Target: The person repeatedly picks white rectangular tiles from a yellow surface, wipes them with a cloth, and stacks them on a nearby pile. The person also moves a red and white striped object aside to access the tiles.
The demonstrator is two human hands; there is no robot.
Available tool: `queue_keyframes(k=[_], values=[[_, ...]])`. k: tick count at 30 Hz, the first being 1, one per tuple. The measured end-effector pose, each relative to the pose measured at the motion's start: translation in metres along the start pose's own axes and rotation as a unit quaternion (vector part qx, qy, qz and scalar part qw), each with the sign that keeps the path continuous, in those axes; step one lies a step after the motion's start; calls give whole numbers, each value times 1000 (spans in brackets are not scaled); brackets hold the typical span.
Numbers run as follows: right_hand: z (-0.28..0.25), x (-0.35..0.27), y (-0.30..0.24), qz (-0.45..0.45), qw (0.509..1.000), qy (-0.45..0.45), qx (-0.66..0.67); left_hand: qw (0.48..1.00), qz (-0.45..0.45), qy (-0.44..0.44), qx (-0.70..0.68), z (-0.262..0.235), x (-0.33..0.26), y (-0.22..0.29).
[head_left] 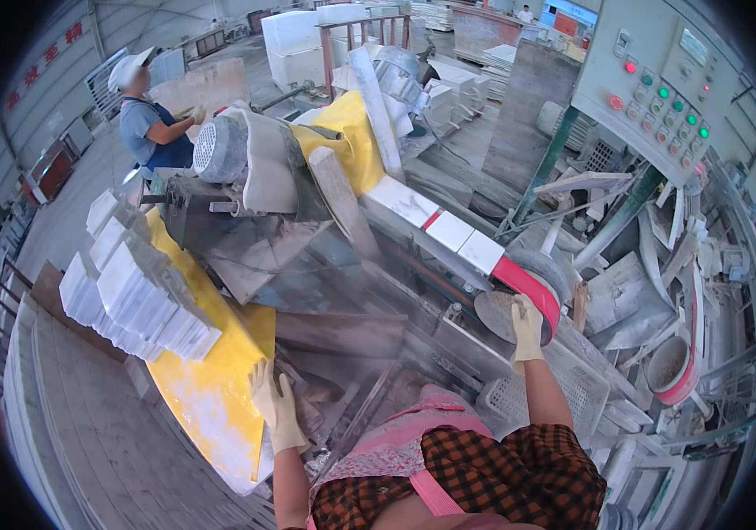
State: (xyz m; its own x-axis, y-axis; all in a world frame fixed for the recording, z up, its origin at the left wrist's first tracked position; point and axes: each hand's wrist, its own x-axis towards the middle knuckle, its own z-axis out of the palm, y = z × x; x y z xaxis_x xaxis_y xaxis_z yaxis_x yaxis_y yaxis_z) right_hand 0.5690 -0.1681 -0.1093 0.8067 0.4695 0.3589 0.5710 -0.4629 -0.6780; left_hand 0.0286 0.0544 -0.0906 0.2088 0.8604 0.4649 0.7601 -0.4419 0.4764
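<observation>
My left hand (275, 408), in a cream glove, is open beside the right edge of a yellow sheet (210, 415), its fingers apart. Whether it touches that edge I cannot tell. On the sheet's far part stand stacks of white stone tiles (139, 296). My right hand (526, 329), gloved the same way, has its fingers stretched out at the near end of a red conveyor belt (532, 290), by the round pulley (495, 314). It holds nothing visible. White tiles (453, 231) lie in a row on the belt, leading away under a yellow cover (356, 141).
A motor-driven machine (250, 159) stands ahead on the left. A control panel (656, 88) with lit buttons rises at the right. Below my right hand is a white plastic crate (563, 380). Another person (153, 115) in a white cap works at the far left.
</observation>
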Motion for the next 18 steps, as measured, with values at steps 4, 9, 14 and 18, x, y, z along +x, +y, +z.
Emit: queue_keyframes(k=[4,9,14,18], values=[[8,54,-14,-20,999,-30,39,1000,2,-8,20,0,0,-1],[0,103,-29,-253,942,-178,-129,999,9,-20,40,0,2,1],[10,130,-38,-341,870,-266,-238,997,4,-26,68,-1,2,8],[36,139,-43,-386,856,-229,-255,995,-19,-31,89,-2,1,17]])
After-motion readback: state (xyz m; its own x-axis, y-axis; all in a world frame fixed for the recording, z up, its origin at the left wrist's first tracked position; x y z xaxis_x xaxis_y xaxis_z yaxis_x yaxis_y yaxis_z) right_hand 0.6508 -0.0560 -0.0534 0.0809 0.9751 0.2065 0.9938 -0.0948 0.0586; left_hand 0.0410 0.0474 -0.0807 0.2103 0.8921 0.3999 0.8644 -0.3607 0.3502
